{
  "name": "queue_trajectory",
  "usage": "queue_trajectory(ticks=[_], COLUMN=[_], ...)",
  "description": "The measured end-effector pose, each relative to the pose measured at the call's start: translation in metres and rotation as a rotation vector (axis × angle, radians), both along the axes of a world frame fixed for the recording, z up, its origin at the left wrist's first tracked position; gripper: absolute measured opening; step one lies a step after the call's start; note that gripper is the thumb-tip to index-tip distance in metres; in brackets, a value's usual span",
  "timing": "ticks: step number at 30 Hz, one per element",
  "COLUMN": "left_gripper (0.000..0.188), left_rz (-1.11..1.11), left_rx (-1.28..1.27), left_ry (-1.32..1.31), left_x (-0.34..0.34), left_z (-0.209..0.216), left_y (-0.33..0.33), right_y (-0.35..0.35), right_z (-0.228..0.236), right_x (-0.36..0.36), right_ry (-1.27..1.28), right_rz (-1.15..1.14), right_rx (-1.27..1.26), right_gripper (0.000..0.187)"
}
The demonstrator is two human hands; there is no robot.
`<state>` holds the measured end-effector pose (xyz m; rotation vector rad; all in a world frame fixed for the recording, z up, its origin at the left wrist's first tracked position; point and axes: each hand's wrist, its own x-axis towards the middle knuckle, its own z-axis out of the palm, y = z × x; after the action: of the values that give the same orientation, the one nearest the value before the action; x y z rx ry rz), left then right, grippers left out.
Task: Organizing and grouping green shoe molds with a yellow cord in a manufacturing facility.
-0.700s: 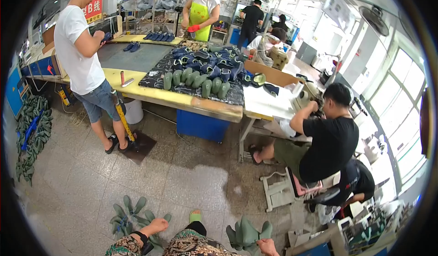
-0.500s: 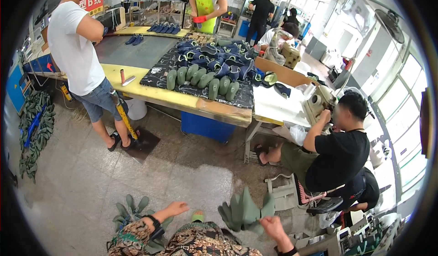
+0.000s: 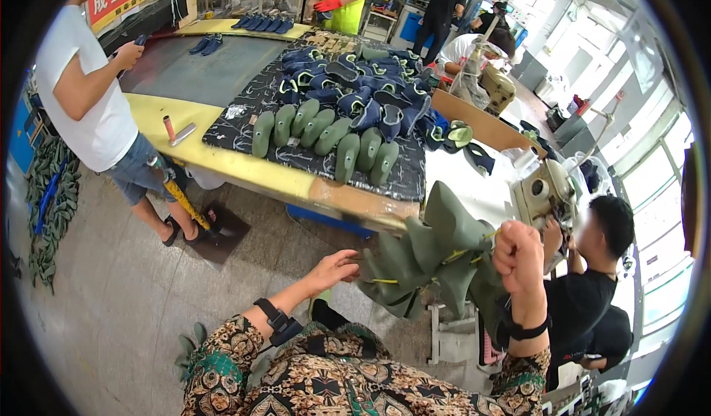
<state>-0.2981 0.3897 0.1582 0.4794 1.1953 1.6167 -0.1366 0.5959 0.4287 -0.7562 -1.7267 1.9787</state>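
In front of me hangs a bunch of several green shoe lasts, with yellow cord showing between them. My right hand is closed on the cord at the bunch's right side and holds it up. At the bunch's left edge is my left hand, fingers stretched towards the lasts; whether they touch is unclear. Beyond, several more green lasts stand along the near part of a black patterned mat on the worktable. Behind them lies a heap of dark blue shoes.
A person in white stands at the table's left side. To the right, a person in black sits by a machine. More green lasts lie on the floor at far left. A red-handled tool lies on the yellow table edge.
The bunch of lasts has risen from low beside me towards the table, carried by my right hand. My left hand has moved up and right to it. The table looks nearer.
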Motion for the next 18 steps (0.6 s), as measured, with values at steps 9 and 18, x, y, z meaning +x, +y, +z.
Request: queue_trajectory(ticks=[9, 18], left_gripper=[0.032, 0.017], left_rz=[0.334, 0.862], left_rx=[-0.201, -0.574], left_ry=[0.156, 1.049], left_x=[-0.133, -0.282], left_z=[-0.013, -0.018], left_y=[-0.029, -0.005], right_y=[0.160, 0.185], right_z=[-0.014, -0.183], right_x=[-0.160, -0.289], right_ry=[0.024, -0.200], right_rz=[-0.237, -0.211], right_rx=[0.171, 0.336], right_gripper=[0.030, 0.029])
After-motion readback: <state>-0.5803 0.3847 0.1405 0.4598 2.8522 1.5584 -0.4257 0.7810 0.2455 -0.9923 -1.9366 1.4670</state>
